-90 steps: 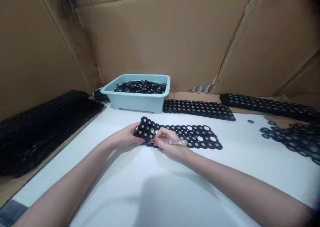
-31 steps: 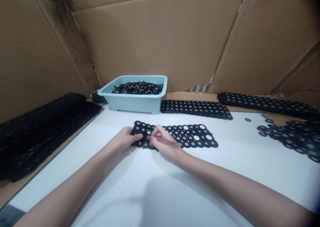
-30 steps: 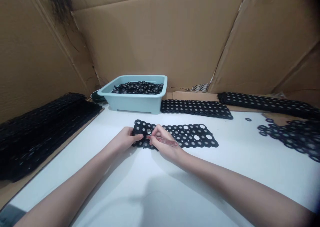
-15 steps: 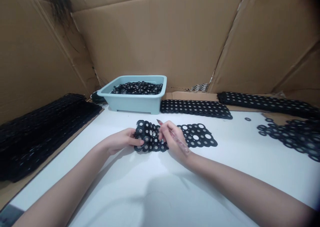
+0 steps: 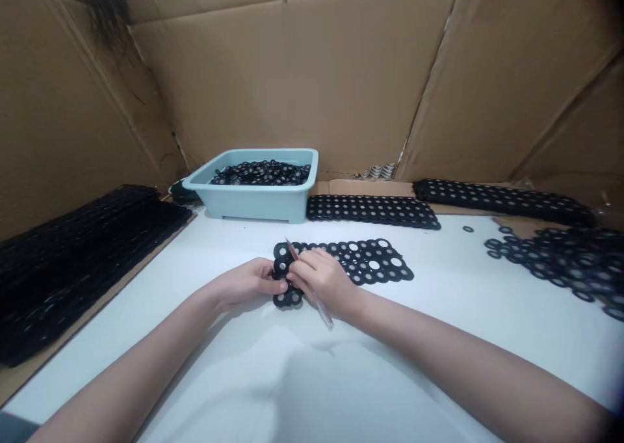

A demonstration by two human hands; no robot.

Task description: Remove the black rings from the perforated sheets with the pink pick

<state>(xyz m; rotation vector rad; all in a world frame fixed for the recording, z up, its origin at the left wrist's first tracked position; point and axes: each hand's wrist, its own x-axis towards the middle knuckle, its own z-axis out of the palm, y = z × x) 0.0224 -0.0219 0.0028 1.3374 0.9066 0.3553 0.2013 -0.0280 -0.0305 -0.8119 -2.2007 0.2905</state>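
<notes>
A black panel of joined rings [image 5: 385,270] lies across the white table, and its left end is folded over or bunched. My left hand [image 5: 244,281] pinches that left end between thumb and fingers. Close beside it, my right hand [image 5: 331,283] is closed around a slim, pointed pen-like tool [image 5: 322,311], whose tip points up and away over the panel. The right fingertips touch the panel near my left thumb and cover part of it. Some ring openings on the right part look larger and whiter than the others.
Behind the panel stands a light blue basin [image 5: 253,202] full of black ring pieces. Finished-looking ring strips [image 5: 370,210] and another stack [image 5: 502,201] lie at the back. Loose rings [image 5: 560,261] are heaped at right; a dark pile [image 5: 82,267] lies left. Cardboard walls [image 5: 292,72] surround the table.
My right hand has moved left and slightly nearer, toward my left thumb, with the pen-like tool turned steeper. The panel's left end is bunched more narrowly. The view has shifted slightly.
</notes>
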